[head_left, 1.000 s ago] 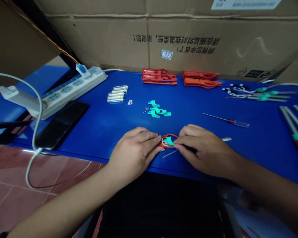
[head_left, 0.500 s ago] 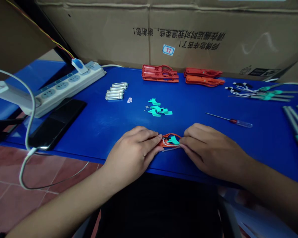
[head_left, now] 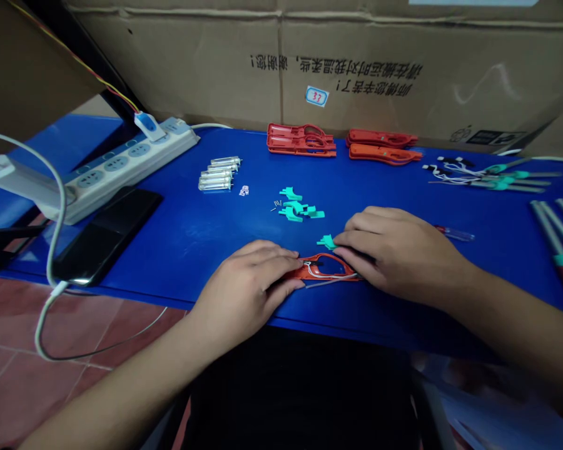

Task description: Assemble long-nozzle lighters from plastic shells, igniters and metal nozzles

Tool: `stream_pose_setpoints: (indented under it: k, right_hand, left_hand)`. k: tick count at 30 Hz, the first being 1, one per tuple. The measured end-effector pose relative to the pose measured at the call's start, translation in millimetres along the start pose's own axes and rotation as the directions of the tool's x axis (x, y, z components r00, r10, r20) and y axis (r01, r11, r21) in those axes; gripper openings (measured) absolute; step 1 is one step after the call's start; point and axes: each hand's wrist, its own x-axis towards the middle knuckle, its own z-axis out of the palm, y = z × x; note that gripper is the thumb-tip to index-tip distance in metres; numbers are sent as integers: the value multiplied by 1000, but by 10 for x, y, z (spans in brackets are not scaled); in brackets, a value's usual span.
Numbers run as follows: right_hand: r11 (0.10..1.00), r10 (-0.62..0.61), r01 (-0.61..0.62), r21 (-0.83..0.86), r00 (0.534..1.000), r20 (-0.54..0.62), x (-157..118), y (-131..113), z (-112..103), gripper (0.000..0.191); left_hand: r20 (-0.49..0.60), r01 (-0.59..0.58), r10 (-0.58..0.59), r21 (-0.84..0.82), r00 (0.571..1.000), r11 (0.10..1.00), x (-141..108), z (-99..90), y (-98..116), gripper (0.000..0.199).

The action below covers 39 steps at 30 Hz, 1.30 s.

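Near the table's front edge, my left hand (head_left: 249, 282) pinches the left end of an orange plastic half-shell (head_left: 335, 257). White wires and a small black part lie in the shell, whose right end is partly covered by my other hand. Just above the shell, my right hand (head_left: 389, 247) grips a small teal plastic piece (head_left: 327, 242) between thumb and fingertips. A thin grey rod (head_left: 321, 284) runs along the shell's lower edge. Beyond my hands lie more teal plastic pieces (head_left: 294, 211), with tiny metal pins (head_left: 277, 204) beside them.
Red shells (head_left: 300, 139) and orange shells (head_left: 385, 154) lie before a cardboard box (head_left: 206, 69). Clear tubes (head_left: 216, 180) sit left of centre, near a power strip (head_left: 122, 164) and black phone (head_left: 110, 234). Wired metal rods (head_left: 511, 181) are at right; a screwdriver (head_left: 457, 234) is partly hidden.
My right hand has lifted the teal piece out of the orange shell and moved it up, just beyond the shell's far edge. My left hand stays on the shell.
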Motion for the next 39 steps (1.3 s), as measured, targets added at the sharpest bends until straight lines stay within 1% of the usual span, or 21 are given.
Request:
stream_pose_setpoints:
  k: [2,4,6,9,11,16,20,25,26,30,31,34,39]
  right_hand:
    - [988,-155,155,16,987,41,71,13,-37,27]
    - [951,-309,308,27,946,92,144,42,-53,26]
    - [915,-401,403,10,909,114,202,82,-45,26]
    - [873,-481,488,-28,869,118,242,129,-12,26]
    - [862,-500,506,-33,859,107,243,138,7,27]
    - [862,-506,507,-3,860,62,256,125,52,28]
    - [855,-517,518,9,853,70,278,137,71,29]
    - [848,-526,529,-23,847,75,255,140,39,25]
    - [849,-525,528,-25,848,71,253,135,37,25]
    - [854,-518,520,-25,854,46,274,116,55,28]
    - [852,-522,523,-23,852,44,281,114,59,29]
    - [847,-530,531,-18,847,48,289,118,50,28]
    - [849,-526,528,-30,848,60,300,117,39,28]
  left_hand:
    - [35,0,1,-14,999,1000,19,-19,-39,23]
    - [58,-7,9,-25,998,1000,36,-31,-74,25]
    - [55,-18,20,-38,998,999,50,-32,-97,26]
    - [39,-32,35,-62,999,998,67,-19,-105,23]
    - [28,-40,42,-71,999,997,75,-12,-95,21]
    - [10,-34,35,-53,999,998,68,-6,-65,19]
    - [10,-37,38,-39,999,999,46,4,-69,19]
    - [22,-16,18,-61,1000,998,53,-12,-60,19]
    - [29,7,-5,-61,1000,998,57,-18,-54,22]
    - [53,146,-142,-86,988,986,64,-33,-33,61]
    - [62,169,-164,-97,985,981,63,-34,-30,65]
    - [82,187,-179,-101,980,977,62,-38,-30,57]
    - [85,173,-167,-72,982,982,77,-50,-29,50]
